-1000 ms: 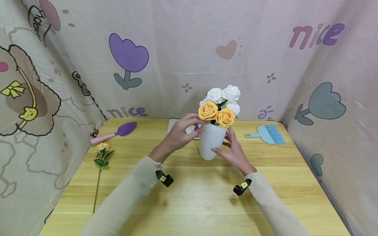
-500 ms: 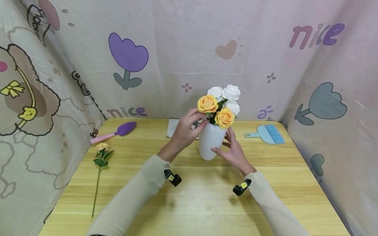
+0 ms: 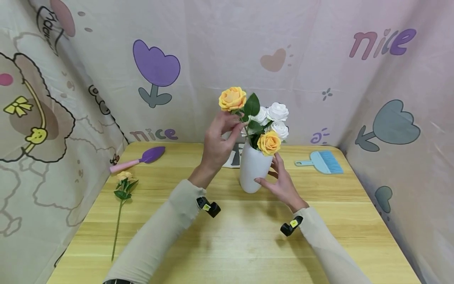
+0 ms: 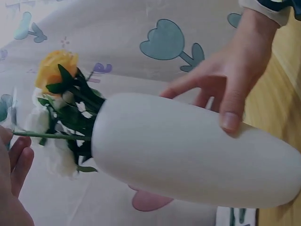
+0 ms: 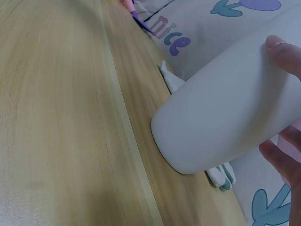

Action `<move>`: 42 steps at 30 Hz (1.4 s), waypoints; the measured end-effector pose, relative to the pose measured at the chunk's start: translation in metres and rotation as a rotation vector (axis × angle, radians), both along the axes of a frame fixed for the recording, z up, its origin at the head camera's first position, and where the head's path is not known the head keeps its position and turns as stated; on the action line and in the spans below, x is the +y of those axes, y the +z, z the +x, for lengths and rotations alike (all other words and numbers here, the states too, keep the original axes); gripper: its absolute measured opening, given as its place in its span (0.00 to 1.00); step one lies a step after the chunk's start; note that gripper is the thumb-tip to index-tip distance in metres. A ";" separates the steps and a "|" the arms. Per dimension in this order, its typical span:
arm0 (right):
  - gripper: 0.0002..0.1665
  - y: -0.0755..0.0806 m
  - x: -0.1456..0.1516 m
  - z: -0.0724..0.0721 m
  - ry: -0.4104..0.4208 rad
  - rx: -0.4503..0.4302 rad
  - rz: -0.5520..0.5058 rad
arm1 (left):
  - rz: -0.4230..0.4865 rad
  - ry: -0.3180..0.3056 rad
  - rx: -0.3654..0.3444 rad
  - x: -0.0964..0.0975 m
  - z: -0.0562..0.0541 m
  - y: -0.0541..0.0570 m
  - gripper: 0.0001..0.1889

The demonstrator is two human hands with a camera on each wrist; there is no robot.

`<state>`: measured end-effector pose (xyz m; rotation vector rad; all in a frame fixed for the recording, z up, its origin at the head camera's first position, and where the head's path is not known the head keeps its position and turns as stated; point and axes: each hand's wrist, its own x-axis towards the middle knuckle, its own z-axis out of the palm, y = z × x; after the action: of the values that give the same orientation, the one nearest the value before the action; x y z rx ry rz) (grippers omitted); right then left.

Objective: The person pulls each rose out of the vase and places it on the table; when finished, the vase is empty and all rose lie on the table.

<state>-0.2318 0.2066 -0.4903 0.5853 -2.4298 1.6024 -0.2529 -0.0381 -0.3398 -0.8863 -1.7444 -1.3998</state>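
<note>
In the head view, my left hand (image 3: pixel 220 142) pinches the stem of a yellow rose (image 3: pixel 232 98) just under its bloom. The bloom stands well above the white vase (image 3: pixel 252 173), and the left wrist view shows its green stem (image 4: pixel 51 136) running into the vase's mouth. My right hand (image 3: pixel 282 184) grips the vase low on its right side, thumb in front. A second yellow rose (image 3: pixel 269 142) and several white roses (image 3: pixel 278 112) stick out of the mouth. The right wrist view shows the vase's base (image 5: pixel 178 150) down at the wooden tabletop (image 5: pixel 66 117).
Another yellow rose (image 3: pixel 123 178) lies on the table at the left, stem towards me. Behind it is a purple trowel (image 3: pixel 152 154) with a pink handle. A blue brush (image 3: pixel 324 161) lies at the back right, and a white cloth (image 3: pixel 230 162) behind the vase. A printed curtain (image 3: pixel 213 59) encloses the table.
My left hand has risen from the vase's rim, drawing the left yellow rose upward and a little left, so its leaves and stem now show. The right hand has kept its hold on the vase.
</note>
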 end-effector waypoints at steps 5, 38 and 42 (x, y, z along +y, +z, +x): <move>0.73 0.000 0.000 0.000 0.001 0.000 -0.002 | 0.064 -0.028 -0.001 -0.001 0.001 0.012 0.13; 0.72 -0.001 0.000 -0.001 0.024 0.016 -0.003 | 0.029 0.277 -0.338 -0.178 0.022 0.011 0.17; 0.72 -0.001 0.000 -0.001 0.020 0.018 0.001 | -0.177 0.418 -0.515 -0.207 0.035 -0.003 0.19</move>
<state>-0.2326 0.2067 -0.4910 0.6228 -2.4196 1.5973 -0.2174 -0.2454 -0.3431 -0.2154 -2.3024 -1.2682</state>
